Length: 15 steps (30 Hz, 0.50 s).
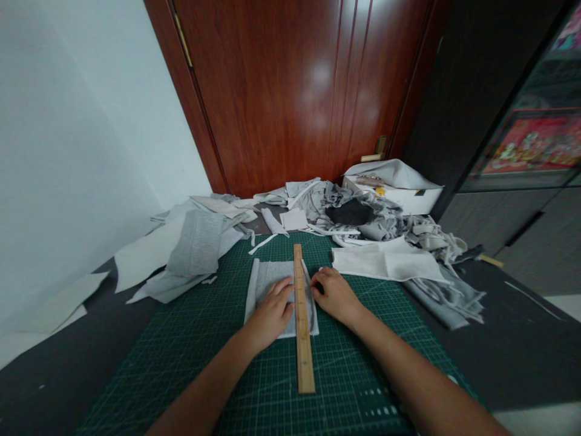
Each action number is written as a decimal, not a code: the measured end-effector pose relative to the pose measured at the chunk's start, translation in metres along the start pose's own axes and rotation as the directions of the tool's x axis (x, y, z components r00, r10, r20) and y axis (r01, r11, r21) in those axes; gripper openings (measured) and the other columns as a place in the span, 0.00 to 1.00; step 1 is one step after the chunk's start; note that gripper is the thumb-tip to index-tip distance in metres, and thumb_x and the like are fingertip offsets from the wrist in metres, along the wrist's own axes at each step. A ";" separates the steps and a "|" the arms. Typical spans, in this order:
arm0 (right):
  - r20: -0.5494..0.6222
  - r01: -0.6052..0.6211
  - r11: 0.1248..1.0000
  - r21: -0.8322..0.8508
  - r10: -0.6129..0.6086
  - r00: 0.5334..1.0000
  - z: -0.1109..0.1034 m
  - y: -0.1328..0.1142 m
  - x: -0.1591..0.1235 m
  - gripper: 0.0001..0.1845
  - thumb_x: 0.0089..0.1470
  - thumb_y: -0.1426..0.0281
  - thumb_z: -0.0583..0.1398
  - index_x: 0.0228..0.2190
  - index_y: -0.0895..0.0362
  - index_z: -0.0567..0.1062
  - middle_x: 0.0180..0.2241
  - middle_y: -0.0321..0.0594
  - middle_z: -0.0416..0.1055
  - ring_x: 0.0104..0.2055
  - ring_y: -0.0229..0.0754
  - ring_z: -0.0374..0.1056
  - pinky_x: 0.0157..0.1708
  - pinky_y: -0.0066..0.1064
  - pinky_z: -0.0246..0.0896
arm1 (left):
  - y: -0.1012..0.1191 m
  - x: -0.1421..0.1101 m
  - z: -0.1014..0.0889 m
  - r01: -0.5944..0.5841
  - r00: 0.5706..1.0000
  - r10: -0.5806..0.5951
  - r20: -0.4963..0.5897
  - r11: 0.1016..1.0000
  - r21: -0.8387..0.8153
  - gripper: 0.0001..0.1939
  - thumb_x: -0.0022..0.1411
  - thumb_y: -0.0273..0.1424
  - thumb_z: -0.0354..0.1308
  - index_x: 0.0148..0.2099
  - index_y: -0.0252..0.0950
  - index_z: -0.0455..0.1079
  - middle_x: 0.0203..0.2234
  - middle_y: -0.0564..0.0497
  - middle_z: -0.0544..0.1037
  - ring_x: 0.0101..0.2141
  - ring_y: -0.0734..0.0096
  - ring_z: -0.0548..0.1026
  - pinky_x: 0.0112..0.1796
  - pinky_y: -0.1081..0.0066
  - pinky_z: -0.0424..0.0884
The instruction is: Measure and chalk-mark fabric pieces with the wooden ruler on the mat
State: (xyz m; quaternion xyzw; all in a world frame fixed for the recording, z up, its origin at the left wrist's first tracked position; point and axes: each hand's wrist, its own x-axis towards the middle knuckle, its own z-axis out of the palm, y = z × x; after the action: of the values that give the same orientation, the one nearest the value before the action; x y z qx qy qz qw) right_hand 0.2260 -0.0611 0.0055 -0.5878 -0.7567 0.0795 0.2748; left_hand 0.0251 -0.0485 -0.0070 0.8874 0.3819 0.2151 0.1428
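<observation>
A wooden ruler [304,345] lies lengthwise over a folded piece of grey fabric [267,275] on the green cutting mat [195,363]. My left hand [271,312] rests flat on the fabric with its fingers stretched out, the fingertips against the ruler's left edge. On the other side, my right hand [334,293] is closed in a pinch at the fabric's right edge, which stands slightly raised beside the ruler. The tips of the right thumb and forefinger meet at that edge.
White and grey cloth pieces [195,242] are piled at the left. A white cloth strip [385,259] and a heap of scraps [385,221] lie at the right. A white box [408,198] stands behind them, before a brown door [281,91].
</observation>
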 end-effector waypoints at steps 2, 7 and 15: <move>-0.001 -0.008 1.000 0.004 0.008 1.000 -0.001 -0.001 -0.001 0.06 0.53 0.75 0.57 0.31 0.57 0.75 0.36 0.43 0.69 0.45 0.44 0.63 0.49 0.34 0.55 | 0.003 0.000 -0.002 0.005 1.000 -0.005 0.009 1.000 0.010 0.21 0.62 0.24 0.49 0.57 0.39 0.61 0.60 0.45 0.61 0.61 0.60 0.57 0.61 0.54 0.55; -0.008 -0.023 1.000 -0.003 0.023 1.000 -0.002 -0.005 -0.003 0.06 0.55 0.69 0.57 0.31 0.57 0.74 0.35 0.44 0.68 0.44 0.45 0.63 0.48 0.36 0.55 | 0.008 -0.001 -0.005 0.012 0.999 -0.013 0.034 0.999 0.050 0.22 0.63 0.31 0.52 0.59 0.38 0.59 0.61 0.44 0.60 0.61 0.59 0.56 0.61 0.56 0.55; -0.018 -0.043 0.997 -0.062 0.042 0.999 0.000 -0.013 -0.007 0.14 0.54 0.60 0.59 0.34 0.59 0.73 0.38 0.47 0.67 0.45 0.49 0.62 0.49 0.38 0.56 | 0.014 0.001 -0.004 -0.014 0.998 0.006 0.065 0.992 0.126 0.24 0.64 0.38 0.52 0.61 0.40 0.56 0.61 0.44 0.60 0.61 0.58 0.56 0.60 0.56 0.54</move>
State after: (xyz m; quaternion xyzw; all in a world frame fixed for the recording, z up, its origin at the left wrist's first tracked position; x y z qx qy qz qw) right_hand 0.2162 -0.0718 0.0088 -0.6126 -0.7439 0.0569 0.2608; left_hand 0.0322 -0.0569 0.0025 0.9030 0.3854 0.1627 0.0977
